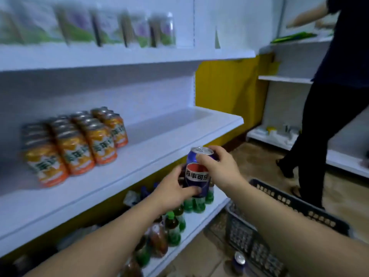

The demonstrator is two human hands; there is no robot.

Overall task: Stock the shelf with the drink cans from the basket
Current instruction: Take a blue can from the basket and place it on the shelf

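A blue cola can (196, 174) with a red, white and blue emblem is upright in the air just in front of the middle shelf (169, 136). My left hand (173, 191) grips its lower part and my right hand (216, 166) grips its top rim. Several orange drink cans (75, 142) stand in rows on the left of that white shelf. A dark plastic basket (279, 226) sits on the floor at the lower right, under my right forearm. Another blue can (238, 261) stands on the floor beside the basket.
Bottles with green and brown contents (173, 226) fill the bottom shelf below my hands. Blurred packets (83, 29) line the top shelf. A person in dark clothes (329, 108) stands at the right, reaching into another shelf unit (287, 78).
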